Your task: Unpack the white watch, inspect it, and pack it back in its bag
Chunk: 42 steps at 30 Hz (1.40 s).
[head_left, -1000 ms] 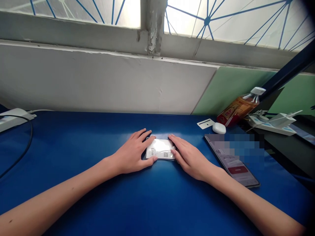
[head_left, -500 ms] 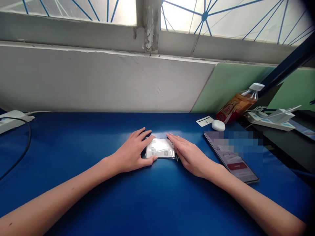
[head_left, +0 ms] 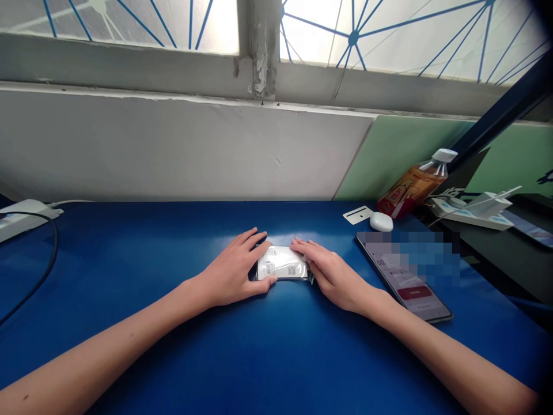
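A small white packet (head_left: 282, 265) with printed codes lies flat on the blue table (head_left: 129, 259), near the middle. My left hand (head_left: 233, 268) grips its left end, thumb under the near edge and fingers over the far edge. From the other side my right hand (head_left: 330, 271) rests against the packet's right end, fingers curled along the edge.
A phone (head_left: 404, 276) with a lit screen lies to the right. Behind it are a white card (head_left: 358, 215), a small white case (head_left: 381, 221), a tilted orange bottle (head_left: 415, 184) and a white power strip (head_left: 469, 210). Another strip (head_left: 19, 216) with a black cable sits far left.
My right hand's fingers have curled in from flat onto the packet's right edge. The packet and my left hand have stayed in place.
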Available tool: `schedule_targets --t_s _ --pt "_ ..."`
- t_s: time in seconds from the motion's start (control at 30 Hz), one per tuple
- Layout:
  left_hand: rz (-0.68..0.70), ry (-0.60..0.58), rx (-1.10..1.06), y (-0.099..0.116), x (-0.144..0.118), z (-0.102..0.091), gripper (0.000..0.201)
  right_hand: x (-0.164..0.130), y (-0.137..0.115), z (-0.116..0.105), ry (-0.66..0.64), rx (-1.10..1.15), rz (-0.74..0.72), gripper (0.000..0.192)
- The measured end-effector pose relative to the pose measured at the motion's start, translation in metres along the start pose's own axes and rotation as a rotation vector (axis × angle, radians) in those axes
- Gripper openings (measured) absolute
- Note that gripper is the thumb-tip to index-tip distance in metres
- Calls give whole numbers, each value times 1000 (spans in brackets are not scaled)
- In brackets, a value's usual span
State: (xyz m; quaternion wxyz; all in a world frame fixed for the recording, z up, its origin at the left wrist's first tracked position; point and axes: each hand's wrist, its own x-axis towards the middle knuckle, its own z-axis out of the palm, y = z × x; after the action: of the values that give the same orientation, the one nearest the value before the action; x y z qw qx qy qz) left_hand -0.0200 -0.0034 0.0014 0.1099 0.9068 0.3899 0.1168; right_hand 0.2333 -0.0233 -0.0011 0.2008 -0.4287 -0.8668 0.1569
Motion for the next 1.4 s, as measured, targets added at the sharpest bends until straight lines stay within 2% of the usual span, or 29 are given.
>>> schedule_targets --t_s 0.37,0.53,0.67,0.8,0.93,1.1,1.3,1.4 --pt "13 6 12 0 0 1 62 -2 0 0 53 113 5 40" --pt "26 17 -4 0 -1 0 63 -2 1 -2 67 175 78 42" --pt "29 52 -18 -1 -1 0 62 -3 4 -2 118 54 4 44" --pt "4 63 -10 -1 -1 1 64 -3 11 -8 186 -131 -78 30" --pt "7 63 -3 0 -2 1 64 -2 17 -14 126 -175 -87 23" --pt "12 38 15 -1 -3 1 64 -2 15 -16 89 -119 -73 27" --pt "26 29 1 -2 -3 1 69 -3 7 -19 32 -156 -63 35" --pt "29 30 -15 -3 -3 1 65 -4 5 -18 32 -169 -68 39"
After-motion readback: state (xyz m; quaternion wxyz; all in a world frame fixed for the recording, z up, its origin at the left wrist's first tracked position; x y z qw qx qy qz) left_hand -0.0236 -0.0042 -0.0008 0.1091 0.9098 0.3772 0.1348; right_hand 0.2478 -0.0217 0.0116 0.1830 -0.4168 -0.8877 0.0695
